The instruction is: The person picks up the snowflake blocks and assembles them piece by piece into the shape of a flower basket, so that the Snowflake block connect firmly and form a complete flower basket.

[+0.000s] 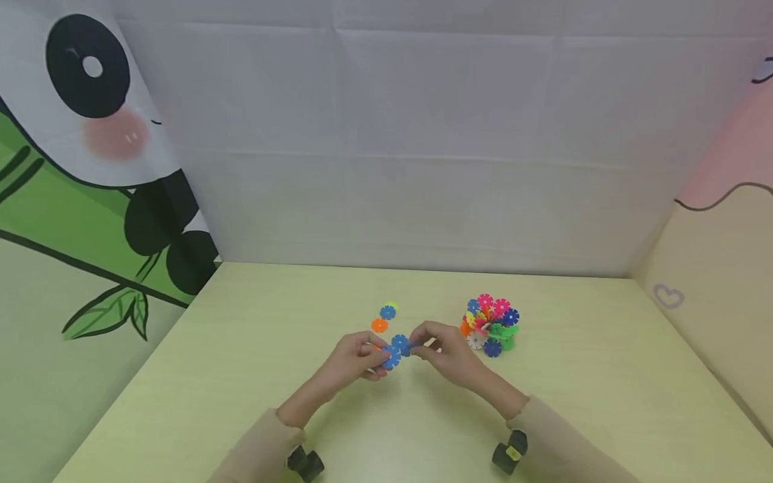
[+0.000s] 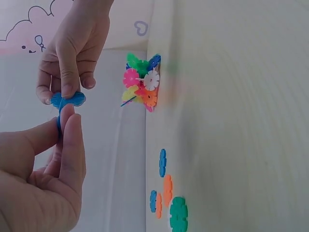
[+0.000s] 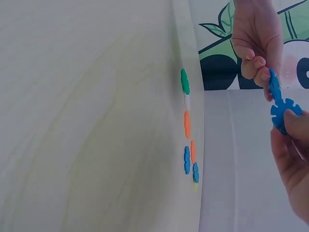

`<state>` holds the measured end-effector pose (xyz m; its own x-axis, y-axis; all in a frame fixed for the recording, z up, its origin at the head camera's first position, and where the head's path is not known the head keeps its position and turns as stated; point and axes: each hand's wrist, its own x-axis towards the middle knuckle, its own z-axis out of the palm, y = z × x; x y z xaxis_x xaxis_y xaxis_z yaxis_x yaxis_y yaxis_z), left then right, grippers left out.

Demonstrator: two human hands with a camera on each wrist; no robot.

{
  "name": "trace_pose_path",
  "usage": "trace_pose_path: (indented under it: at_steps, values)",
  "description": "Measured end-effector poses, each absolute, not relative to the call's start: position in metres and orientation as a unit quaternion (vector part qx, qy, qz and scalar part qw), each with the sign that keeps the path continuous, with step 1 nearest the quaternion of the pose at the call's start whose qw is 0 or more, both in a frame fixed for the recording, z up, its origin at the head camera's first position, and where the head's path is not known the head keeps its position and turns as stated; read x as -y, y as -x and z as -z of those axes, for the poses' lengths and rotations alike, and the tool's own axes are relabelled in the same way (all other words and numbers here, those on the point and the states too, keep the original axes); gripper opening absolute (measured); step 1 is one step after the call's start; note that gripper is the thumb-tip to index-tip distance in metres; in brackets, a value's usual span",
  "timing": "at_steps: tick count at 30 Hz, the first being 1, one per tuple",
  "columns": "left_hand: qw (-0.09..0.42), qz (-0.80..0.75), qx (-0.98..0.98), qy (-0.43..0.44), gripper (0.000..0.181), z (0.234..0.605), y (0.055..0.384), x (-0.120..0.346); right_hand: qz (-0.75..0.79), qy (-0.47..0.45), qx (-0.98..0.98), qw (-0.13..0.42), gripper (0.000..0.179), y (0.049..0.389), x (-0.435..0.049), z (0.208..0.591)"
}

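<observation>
Two blue snowflake discs meet between my hands, set at an angle to each other and overlapping at their edges. One blue disc (image 1: pixel 391 358) is pinched between the thumb and fingers of my left hand (image 1: pixel 353 359). My right hand (image 1: pixel 453 354) pinches the other blue disc (image 3: pixel 284 115) with its thumb on the flat face. That disc shows nearly face-on in the right wrist view, while the left hand's disc (image 3: pixel 274 84) appears almost edge-on above it. Both hands are over the table, close together.
A many-coloured cluster of joined discs (image 1: pixel 490 329) sits on the table (image 1: pixel 241 376) beyond my right hand. Loose discs lie past my left hand, among them an orange disc (image 1: pixel 379 325), a blue disc (image 1: pixel 388 312) and a green disc (image 2: pixel 178 214). A white wall cloth (image 1: pixel 392 201) borders the table's back.
</observation>
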<state>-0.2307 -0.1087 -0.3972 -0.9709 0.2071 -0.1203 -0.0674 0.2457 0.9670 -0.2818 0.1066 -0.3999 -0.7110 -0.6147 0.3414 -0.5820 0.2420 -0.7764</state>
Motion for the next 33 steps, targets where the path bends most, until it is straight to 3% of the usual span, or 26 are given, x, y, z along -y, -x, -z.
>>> trace_pose_path:
  at_steps: [9, 23, 27, 33]
  values:
    - [0.101, -0.623, -0.775, -0.04, 0.024, 0.392, 0.227, 0.1, 0.466, 0.405, -0.787, 0.01, 0.006, 0.283, -0.111, 0.395]
    - [0.057, -0.65, -0.757, -0.008, 0.022, 0.39, 0.222, 0.088, 0.476, 0.445, -0.756, -0.054, 0.008, 0.282, -0.107, 0.394]
    - [0.04, -0.649, -0.76, -0.001, 0.022, 0.39, 0.224, 0.088, 0.487, 0.418, -0.766, -0.029, 0.006, 0.287, -0.106, 0.39]
    - [0.038, -0.611, -0.789, 0.05, 0.017, 0.399, 0.227, 0.093, 0.431, 0.383, -0.815, 0.066, 0.018, 0.311, -0.107, 0.389]
